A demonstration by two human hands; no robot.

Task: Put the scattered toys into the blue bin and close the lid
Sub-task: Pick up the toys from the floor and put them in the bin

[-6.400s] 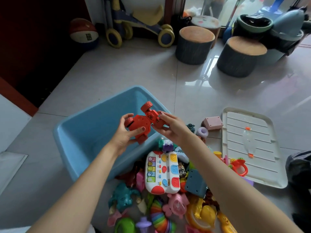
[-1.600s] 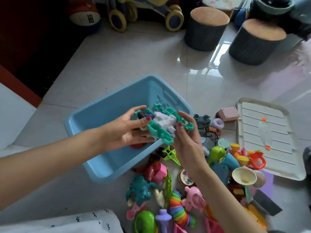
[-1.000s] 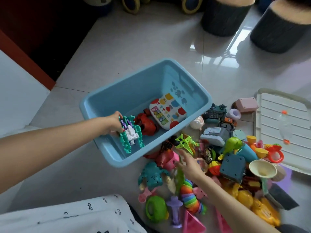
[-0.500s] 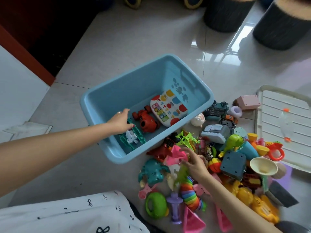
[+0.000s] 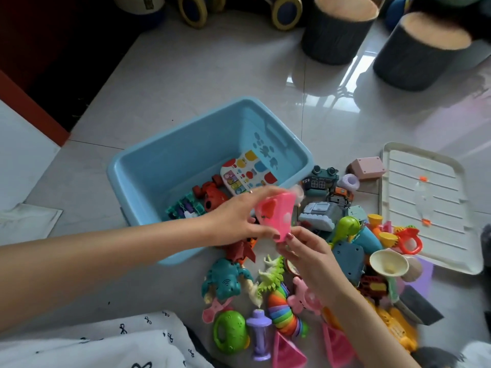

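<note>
The blue bin (image 5: 148, 166) stands open on the tiled floor and holds a white keyboard toy (image 5: 247, 172), a red car (image 5: 212, 193) and a green-and-white block toy (image 5: 183, 208). A pink toy (image 5: 277, 213) hangs over the bin's near right corner. My left hand (image 5: 236, 217) grips its left side and my right hand (image 5: 305, 253) pinches its lower edge. Scattered toys lie right of the bin: a teal creature (image 5: 225, 278), a rainbow slinky (image 5: 283, 313), a green rattle (image 5: 229, 333). The white lid (image 5: 430, 205) lies flat at the right.
Two dark round stools (image 5: 337, 30) (image 5: 422, 49) stand at the back. A ride-on toy's wheels (image 5: 285, 7) show at the top. White patterned cloth (image 5: 106, 343) covers my lap at the bottom left. A dark red wall edge (image 5: 29, 104) runs on the left.
My left hand has let go of the green block toy in the bin and come right. My right hand lifted the pink toy from the pile, and both hands now hold it.
</note>
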